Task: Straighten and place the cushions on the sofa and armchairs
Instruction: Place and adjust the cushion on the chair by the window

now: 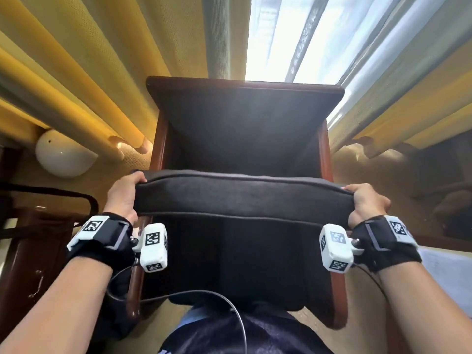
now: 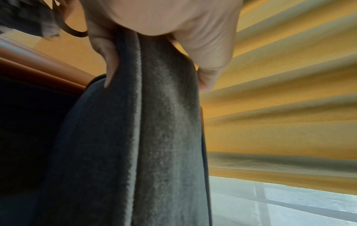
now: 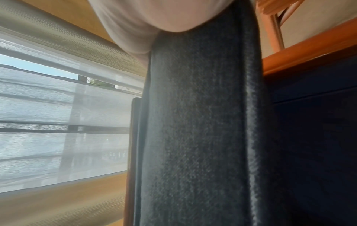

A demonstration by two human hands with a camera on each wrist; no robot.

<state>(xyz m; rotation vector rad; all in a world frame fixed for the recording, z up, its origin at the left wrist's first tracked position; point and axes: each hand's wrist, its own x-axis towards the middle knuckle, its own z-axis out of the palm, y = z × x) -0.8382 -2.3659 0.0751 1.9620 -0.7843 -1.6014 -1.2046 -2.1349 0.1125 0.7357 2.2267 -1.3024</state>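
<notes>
head view: my left hand (image 1: pixel 124 198) and right hand (image 1: pixel 365 202) each grip an end of the one dark cushion (image 1: pixel 242 195), held up over the single armchair (image 1: pixel 245 123); i'd keep it level and lower it square between the arms. left wrist: fingers (image 2: pixel 108 61) clamp the fabric. right wrist: the palm presses the cushion's edge, fingers hidden.

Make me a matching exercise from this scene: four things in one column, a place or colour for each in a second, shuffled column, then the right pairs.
Things:
1. cushion
2. curtain
3. armchair
4. lamp globe

Descriptions:
A. white, on the left of the armchair
B. reddish-brown wooden frame
C. yellow, hanging in folds
D. dark grey, held at both ends by the left hand and the right hand

Pairs: 1-D, 2-C, 3-B, 4-A
</notes>
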